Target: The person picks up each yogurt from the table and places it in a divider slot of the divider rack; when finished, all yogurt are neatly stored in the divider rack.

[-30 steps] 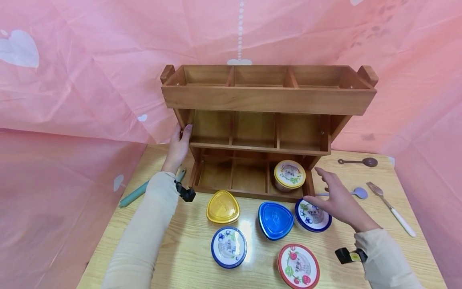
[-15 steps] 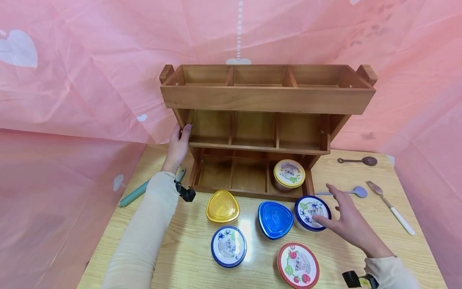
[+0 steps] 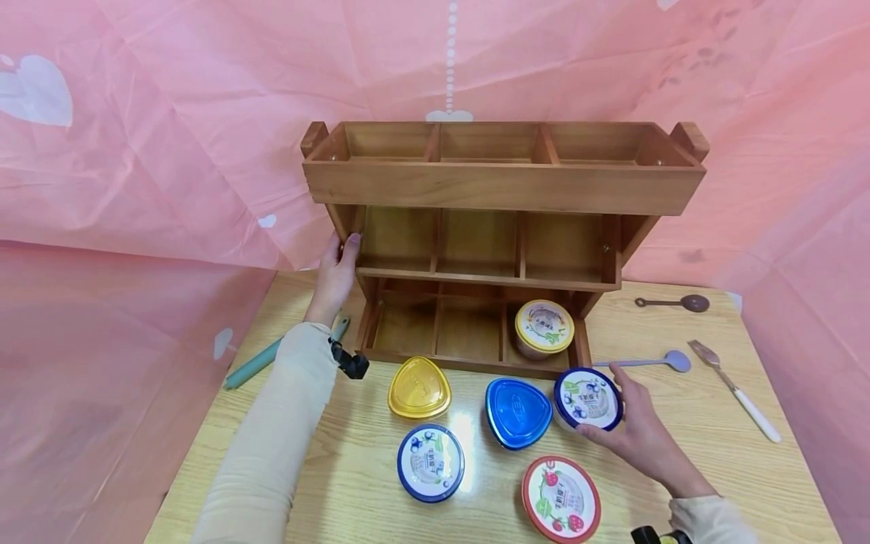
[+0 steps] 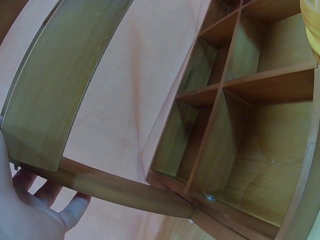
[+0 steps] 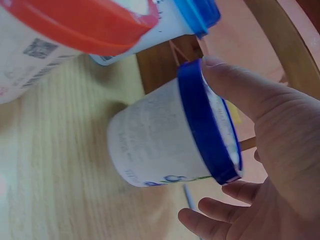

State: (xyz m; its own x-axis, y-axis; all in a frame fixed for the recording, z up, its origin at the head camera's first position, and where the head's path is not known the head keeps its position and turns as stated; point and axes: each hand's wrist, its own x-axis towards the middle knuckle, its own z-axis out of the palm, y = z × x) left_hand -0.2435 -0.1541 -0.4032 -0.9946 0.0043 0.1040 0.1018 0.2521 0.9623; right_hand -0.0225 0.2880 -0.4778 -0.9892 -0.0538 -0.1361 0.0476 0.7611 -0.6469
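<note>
Blueberry tub [image 3: 587,399] | vertical, lid up | hands: right [image 3: 642,434] spread around it, left [image 3: 333,283] grips rack [image 3: 503,187]

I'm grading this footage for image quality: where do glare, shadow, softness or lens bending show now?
Head view: a bright glare patch on the table, left of the blue triangular tub; left wrist view: dimmer light, and the long board edges of the wooden rack look bowed; right wrist view: side print on the blueberry tub looks soft, with shadow beside it.
</note>
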